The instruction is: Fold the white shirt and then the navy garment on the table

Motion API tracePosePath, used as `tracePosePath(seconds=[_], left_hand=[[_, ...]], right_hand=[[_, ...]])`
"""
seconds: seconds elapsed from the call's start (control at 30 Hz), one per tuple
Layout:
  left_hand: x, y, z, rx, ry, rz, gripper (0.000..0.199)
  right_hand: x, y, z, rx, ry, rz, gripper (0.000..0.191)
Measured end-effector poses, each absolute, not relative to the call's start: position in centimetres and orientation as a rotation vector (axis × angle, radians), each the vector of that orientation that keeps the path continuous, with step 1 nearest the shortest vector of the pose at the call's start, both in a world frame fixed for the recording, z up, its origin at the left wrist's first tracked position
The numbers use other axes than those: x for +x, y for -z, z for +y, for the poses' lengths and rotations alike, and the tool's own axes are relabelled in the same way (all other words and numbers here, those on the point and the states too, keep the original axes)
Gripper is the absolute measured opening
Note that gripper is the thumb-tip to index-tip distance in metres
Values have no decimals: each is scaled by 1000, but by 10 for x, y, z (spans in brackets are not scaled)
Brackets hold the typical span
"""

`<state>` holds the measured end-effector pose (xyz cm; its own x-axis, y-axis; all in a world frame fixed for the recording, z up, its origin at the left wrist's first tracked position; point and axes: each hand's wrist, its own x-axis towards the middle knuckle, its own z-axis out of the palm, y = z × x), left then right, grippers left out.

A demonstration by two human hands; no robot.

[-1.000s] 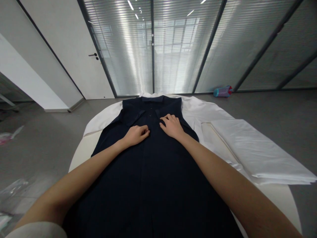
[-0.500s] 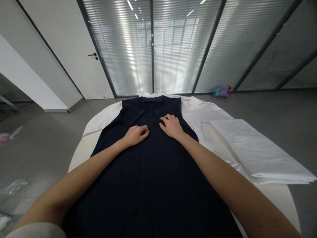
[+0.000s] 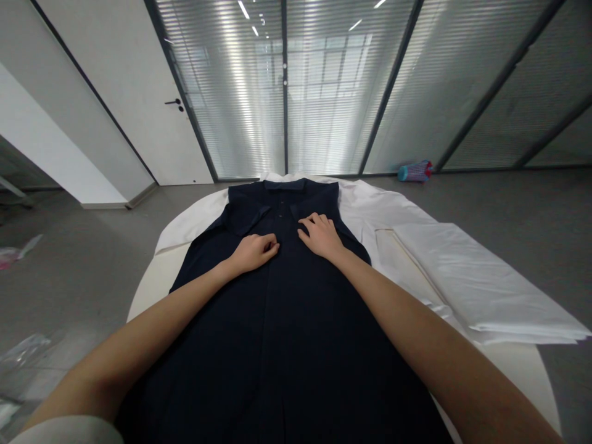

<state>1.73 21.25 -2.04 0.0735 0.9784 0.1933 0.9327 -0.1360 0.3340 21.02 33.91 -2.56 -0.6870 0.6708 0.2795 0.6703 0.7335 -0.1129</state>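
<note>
A dark navy, collared cloth garment with a buttoned front [image 3: 271, 327] lies face up along the middle of a round, off-white table [image 3: 520, 361], its collar [image 3: 283, 184] at the far end and its near end running out of view. Under its far part, and out to the left and right, spreads a smooth white cloth [image 3: 467, 271], whose right portion is folded into layers that reach past the table edge. The left hand [image 3: 253, 251] rests on the chest just left of the front strip, fingers curled in and thumb close to the forefinger; whether a bit of fabric is pinched there cannot be told. The right hand [image 3: 320, 235] sits a little farther off, right of the strip, its fingers loosely spread and bent over the cloth, gripping nothing visible. As a judgement, the laying-out looks largely done: the body is broad and flat, and the front strip runs fairly straight from far to near. What seems left is around the chest and collar, where a flap edge [image 3: 259, 216] on the left shows creased and uneven. The main body is not folded up, and no sleeves can be made out, so whether they are tucked beneath is unclear.
</note>
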Motion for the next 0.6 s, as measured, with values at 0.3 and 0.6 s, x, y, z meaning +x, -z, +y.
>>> tracePosePath(seconds=[0.3, 0.6], left_hand=[[17, 21, 212, 2205, -560, 1978, 25], [17, 20, 212, 2196, -576, 1973, 24]], right_hand=[[210, 26, 340, -1044, 0, -2636, 43], [210, 25, 339, -1045, -2, -2637, 43]])
